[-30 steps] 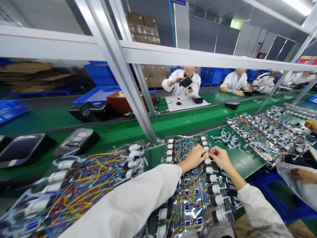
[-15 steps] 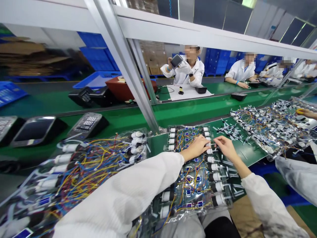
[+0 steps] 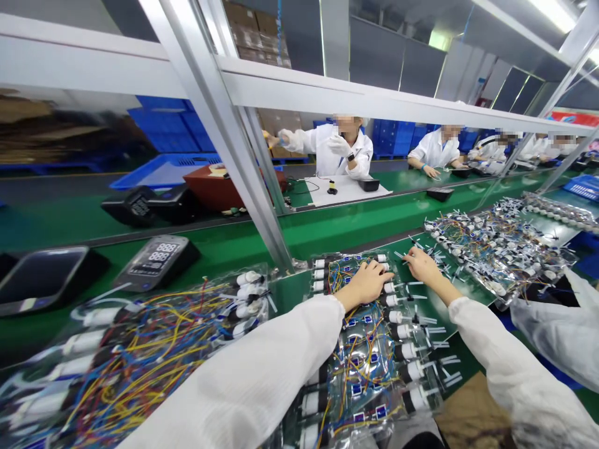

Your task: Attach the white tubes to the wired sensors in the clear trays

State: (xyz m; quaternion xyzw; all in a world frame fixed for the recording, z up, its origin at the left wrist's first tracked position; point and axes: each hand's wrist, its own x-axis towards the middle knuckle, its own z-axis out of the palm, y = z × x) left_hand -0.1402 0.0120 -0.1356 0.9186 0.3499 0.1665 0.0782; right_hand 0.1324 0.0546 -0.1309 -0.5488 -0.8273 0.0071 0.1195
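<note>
In front of me lies a clear plastic tray (image 3: 349, 405) with rows of white-and-black cylindrical motor-like parts, small blue pieces and coloured wires. Over its upper part rests my left hand (image 3: 365, 285), fingers apart, with the fingertips by a white cylinder (image 3: 389, 287) in the right-hand row. My right hand (image 3: 423, 267) is just right of the tray, thumb and finger pinched on a short white tube (image 3: 399, 255). Similar short tubes (image 3: 433, 329) stick out from the lower cylinders on that side.
Another wire-filled tray (image 3: 154, 349) lies at left, beside black display units (image 3: 159, 259). Loose tubes and a further loaded tray (image 3: 505, 249) are at right, near a co-worker's sleeve (image 3: 547, 318). A metal post (image 3: 238, 143) rises ahead. Several people in white sit across the green bench (image 3: 327, 224).
My right hand has moved away from the cylinder row, with a short tube now visible at its fingertips. My left fingers have spread. The head view has shifted; a person opposite has lowered the display unit.
</note>
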